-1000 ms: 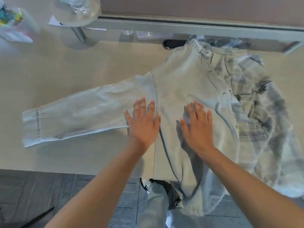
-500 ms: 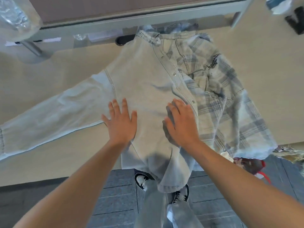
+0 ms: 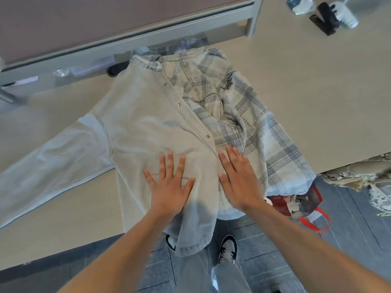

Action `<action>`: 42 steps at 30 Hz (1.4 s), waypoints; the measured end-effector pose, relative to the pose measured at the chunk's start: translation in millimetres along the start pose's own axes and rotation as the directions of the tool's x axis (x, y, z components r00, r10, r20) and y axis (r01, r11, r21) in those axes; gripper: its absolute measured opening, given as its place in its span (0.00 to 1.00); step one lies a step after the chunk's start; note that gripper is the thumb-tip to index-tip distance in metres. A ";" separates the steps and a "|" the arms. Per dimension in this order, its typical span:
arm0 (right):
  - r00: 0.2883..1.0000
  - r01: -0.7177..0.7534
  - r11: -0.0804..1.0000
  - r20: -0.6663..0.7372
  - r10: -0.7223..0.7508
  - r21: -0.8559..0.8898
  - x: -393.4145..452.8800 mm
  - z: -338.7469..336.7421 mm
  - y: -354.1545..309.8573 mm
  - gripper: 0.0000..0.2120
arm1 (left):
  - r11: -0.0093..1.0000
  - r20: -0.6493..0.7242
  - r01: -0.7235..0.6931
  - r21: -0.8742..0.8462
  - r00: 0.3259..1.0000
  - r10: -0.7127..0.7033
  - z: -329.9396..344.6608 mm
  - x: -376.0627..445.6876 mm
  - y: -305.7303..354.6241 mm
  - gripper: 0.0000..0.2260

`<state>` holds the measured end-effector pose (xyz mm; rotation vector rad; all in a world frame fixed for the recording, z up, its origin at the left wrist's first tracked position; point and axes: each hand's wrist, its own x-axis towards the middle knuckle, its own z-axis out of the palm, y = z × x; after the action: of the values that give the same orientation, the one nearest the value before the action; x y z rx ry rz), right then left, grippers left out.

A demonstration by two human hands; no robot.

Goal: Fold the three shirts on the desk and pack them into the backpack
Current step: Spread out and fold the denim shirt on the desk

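Note:
A pale denim shirt (image 3: 139, 123) lies spread on the beige desk (image 3: 306, 98), one sleeve stretched out to the left and its hem hanging over the front edge. Its right half is folded over, showing a grey plaid lining or second shirt (image 3: 249, 123) beneath; I cannot tell which. My left hand (image 3: 169, 187) lies flat on the lower denim panel, fingers spread. My right hand (image 3: 239, 178) presses flat beside it on the button placket. Neither holds anything. A camouflage-patterned fabric (image 3: 364, 176) shows at the desk's right edge. No backpack is visible.
A grey metal frame (image 3: 148, 37) runs along the back of the desk. Bottles and a dark object (image 3: 325, 17) stand at the far right. A red-handled bag (image 3: 300, 206) sits on the tiled floor below the front edge, near my shoes.
My view has swung to the right, so the shirt sits more to the left. Both hands have slid rightward across the denim panel, toward the placket, staying flat.

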<state>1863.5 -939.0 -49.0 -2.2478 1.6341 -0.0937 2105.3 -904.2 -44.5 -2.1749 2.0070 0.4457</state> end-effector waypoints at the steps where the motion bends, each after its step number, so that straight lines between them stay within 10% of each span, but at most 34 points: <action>1: 0.998 -0.056 0.998 -0.011 0.056 0.004 0.6 0.7 0.8 0.31 | 1.000 -0.018 0.000 0.010 1.000 0.000 1.2 -0.4 -0.6 0.33; 16: 0.972 -0.230 0.973 -0.040 0.231 0.016 10.5 -22.2 59.3 0.35 | 0.984 -0.006 0.123 -0.129 0.992 -0.125 -27.6 17.4 27.5 0.36; 31: 0.904 -0.178 0.973 -0.366 0.222 0.150 68.0 -64.6 48.0 0.26 | 0.980 -0.075 -0.200 -0.004 0.977 0.199 -37.3 129.4 94.7 0.35; 42: 0.942 -0.336 0.930 -0.043 0.333 -0.147 177.2 -59.2 72.1 0.34 | 0.971 -0.098 -0.237 0.027 0.966 0.238 -34.4 131.7 86.4 0.35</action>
<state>1841.0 -1137.9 -44.5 -2.0388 2.0722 0.1032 2031.7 -1047.7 -45.6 -1.9921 2.3301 0.3538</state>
